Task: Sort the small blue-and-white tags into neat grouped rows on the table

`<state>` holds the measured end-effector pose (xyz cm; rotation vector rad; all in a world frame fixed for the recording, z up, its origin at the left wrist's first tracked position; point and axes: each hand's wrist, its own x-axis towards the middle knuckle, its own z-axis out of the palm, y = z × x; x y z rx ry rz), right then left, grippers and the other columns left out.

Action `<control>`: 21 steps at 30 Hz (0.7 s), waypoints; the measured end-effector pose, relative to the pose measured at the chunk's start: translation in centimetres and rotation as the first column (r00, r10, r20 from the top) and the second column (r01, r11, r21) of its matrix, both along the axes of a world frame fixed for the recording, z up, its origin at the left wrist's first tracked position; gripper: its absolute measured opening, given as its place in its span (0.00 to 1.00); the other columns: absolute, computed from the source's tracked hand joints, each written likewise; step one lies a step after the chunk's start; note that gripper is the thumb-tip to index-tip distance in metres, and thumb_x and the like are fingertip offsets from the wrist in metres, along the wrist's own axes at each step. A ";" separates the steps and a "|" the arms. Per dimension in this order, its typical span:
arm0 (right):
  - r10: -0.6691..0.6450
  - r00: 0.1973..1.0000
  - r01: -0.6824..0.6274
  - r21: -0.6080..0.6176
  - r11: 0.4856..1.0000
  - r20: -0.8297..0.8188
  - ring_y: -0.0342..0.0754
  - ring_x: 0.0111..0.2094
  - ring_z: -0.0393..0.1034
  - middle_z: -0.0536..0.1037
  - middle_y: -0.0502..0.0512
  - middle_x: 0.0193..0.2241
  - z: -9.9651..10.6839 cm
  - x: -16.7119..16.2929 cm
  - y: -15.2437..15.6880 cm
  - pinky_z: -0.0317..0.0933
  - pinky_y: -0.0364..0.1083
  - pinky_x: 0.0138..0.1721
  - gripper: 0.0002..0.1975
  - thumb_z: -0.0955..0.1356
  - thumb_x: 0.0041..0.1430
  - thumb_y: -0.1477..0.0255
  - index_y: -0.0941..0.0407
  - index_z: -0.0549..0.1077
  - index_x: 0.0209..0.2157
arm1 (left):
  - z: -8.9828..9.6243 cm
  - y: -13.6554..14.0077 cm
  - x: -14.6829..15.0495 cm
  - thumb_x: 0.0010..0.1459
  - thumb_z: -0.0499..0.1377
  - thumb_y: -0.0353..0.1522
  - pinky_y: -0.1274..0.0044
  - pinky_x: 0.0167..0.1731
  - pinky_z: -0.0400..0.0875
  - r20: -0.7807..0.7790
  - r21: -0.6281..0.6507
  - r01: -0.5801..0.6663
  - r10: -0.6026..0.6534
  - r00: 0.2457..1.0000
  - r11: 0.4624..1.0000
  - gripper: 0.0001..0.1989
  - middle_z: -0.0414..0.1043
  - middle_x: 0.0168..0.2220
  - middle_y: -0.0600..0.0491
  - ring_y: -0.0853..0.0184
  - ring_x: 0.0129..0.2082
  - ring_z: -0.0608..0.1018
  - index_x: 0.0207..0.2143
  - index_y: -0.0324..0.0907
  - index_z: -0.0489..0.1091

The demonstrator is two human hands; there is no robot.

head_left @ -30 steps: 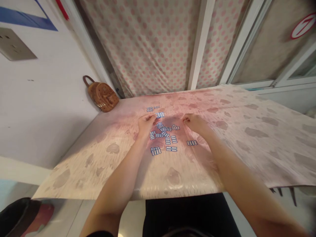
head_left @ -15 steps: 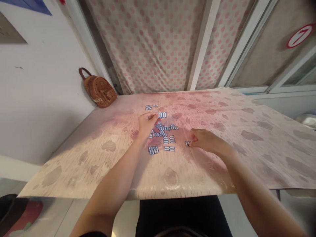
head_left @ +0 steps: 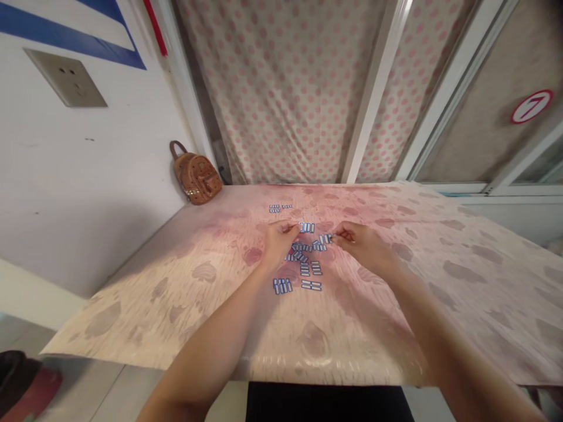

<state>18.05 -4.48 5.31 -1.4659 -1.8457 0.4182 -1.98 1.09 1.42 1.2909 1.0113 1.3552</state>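
Small flat pieces striped white with blue edges lie about on the table; their exact kind is too small to tell. My left hand pinches one striped piece above the middle of a loose pile. Across from it, my right hand grips another striped piece between thumb and fingers, at the pile's right side. Nearer to me lie two more small groups, a left group and a right group.
A patterned tablecloth covers the table. Farther back is another small group of striped pieces. A brown mini backpack leans at the wall by the far left corner. Dotted curtains hang behind the table.
My right hand has moved up and left toward my left hand, bringing its striped piece to the pile. My left hand still holds its piece. The camera view has shifted.
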 end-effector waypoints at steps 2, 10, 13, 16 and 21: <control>-0.025 0.997 0.032 0.083 0.996 -0.077 0.46 0.25 0.67 0.73 0.49 0.22 0.5 -1.3 1.2 0.55 0.44 0.27 0.09 0.66 0.56 0.65 0.54 0.70 0.26 | -0.3 0.1 0.2 0.55 0.62 0.31 0.82 0.25 0.71 -0.008 0.010 0.001 -0.001 1.000 1.000 0.06 0.80 0.27 0.51 0.67 0.28 0.81 0.30 0.38 0.78; -0.091 0.986 0.104 0.090 0.990 -0.141 0.47 0.24 0.65 0.72 0.49 0.21 -2.7 -3.0 2.3 0.53 0.44 0.27 0.10 0.65 0.56 0.63 0.53 0.67 0.27 | -0.7 -0.3 0.6 0.56 0.63 0.33 0.79 0.28 0.72 -0.019 0.050 0.027 -0.026 0.999 0.998 0.06 0.81 0.30 0.50 0.64 0.31 0.82 0.32 0.39 0.79; -0.156 0.980 0.172 0.132 0.976 -0.127 0.47 0.25 0.67 0.73 0.50 0.22 -3.1 -3.0 1.7 0.53 0.45 0.28 0.09 0.64 0.57 0.64 0.53 0.68 0.28 | -0.3 -0.9 0.9 0.56 0.63 0.33 0.78 0.31 0.74 -0.015 0.027 0.047 -0.046 0.999 0.999 0.06 0.81 0.32 0.50 0.64 0.32 0.83 0.32 0.40 0.79; -0.192 0.973 0.210 0.142 0.967 -0.127 0.48 0.25 0.67 0.74 0.51 0.23 -3.2 -3.2 1.6 0.54 0.45 0.28 0.08 0.65 0.58 0.64 0.54 0.68 0.28 | 0.0 -1.4 1.2 0.56 0.64 0.31 0.77 0.34 0.76 0.036 -0.003 0.079 -0.079 0.996 0.997 0.05 0.81 0.33 0.50 0.64 0.33 0.83 0.32 0.38 0.78; -0.169 0.976 0.187 0.126 0.974 -0.139 0.48 0.26 0.67 0.74 0.50 0.24 -3.7 -3.3 1.8 0.54 0.45 0.29 0.08 0.65 0.58 0.65 0.53 0.69 0.29 | 0.0 -1.7 1.4 0.55 0.65 0.32 0.74 0.39 0.77 0.076 -0.007 0.102 -0.101 0.992 0.995 0.06 0.82 0.34 0.49 0.64 0.34 0.83 0.33 0.37 0.78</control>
